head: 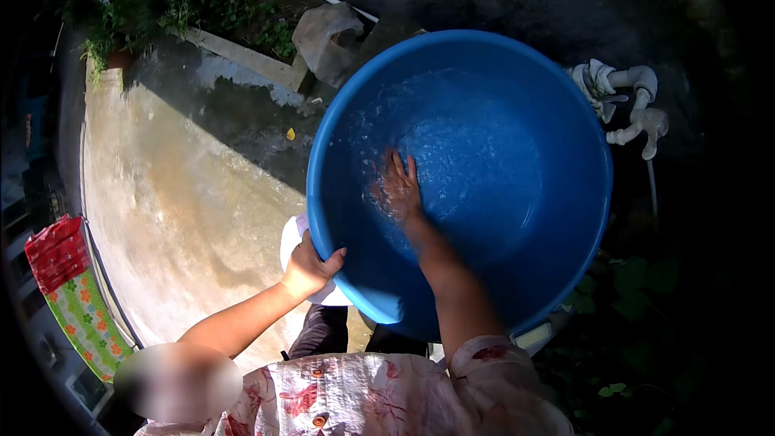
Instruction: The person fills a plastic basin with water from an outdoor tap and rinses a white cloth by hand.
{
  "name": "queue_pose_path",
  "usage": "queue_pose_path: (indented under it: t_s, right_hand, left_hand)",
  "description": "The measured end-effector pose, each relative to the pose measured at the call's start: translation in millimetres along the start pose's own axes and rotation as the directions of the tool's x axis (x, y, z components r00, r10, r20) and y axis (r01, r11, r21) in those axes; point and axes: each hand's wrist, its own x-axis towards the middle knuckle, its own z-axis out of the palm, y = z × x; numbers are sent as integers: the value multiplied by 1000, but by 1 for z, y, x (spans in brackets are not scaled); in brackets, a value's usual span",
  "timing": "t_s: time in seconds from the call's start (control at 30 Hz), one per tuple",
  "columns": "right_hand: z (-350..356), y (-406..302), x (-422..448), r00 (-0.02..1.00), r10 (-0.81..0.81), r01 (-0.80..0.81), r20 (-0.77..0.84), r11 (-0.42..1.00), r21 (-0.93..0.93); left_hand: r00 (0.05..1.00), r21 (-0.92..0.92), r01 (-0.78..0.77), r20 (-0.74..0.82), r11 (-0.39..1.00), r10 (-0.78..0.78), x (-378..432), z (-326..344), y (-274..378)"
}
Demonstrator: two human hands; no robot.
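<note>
A large round blue plastic basin [330,115] stands in front of me, with clear, rippling water [466,145] in its bottom. My left hand [312,266] grips the near left part of the rim, the thumb over the edge. Inside the basin, my right hand [396,188] is in the water left of the middle, its fingers spread, with splashes and bubbles around them. No object shows in that hand. Part of a white and pale purple object [290,242] shows beneath the rim beside my left hand.
Right of the basin are pale pipes with a tap [648,124]. Beyond its far left side lie a crumpled grey sheet [327,42], a low concrete curb [242,57] and green plants [163,6]. Leaves grow at the lower right. Colourful cloths [85,309] hang at the far left.
</note>
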Motion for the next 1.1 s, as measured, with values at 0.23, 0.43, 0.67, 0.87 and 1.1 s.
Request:
queue_pose_path:
  t_s: [0.23,0.43,0.67,0.87,1.1]
  right_hand:
    - [-14,76,-159,986,-160,165,-55,981,103]
    - [-5,186,-81,675,619,-660,-401,750,46]
    - [-3,30,16,931,317,-298,-180,947,122]
    - [-26,17,-102,989,-119,140,-89,947,289]
    - [10,190,-109,761,348,-511,-547,842,-175]
  left_hand:
    - [998,-349,-1,63,937,25,61,-36,24]
    - [985,-131,-154,-93,979,142,83,-31,21]
    - [991,-263,-129,-18,956,129,19,-14,-8]
    - [994,-310,-38,82,950,66,59,-41,13]
    - [994,-198,-80,-89,977,63,108,-30,15]
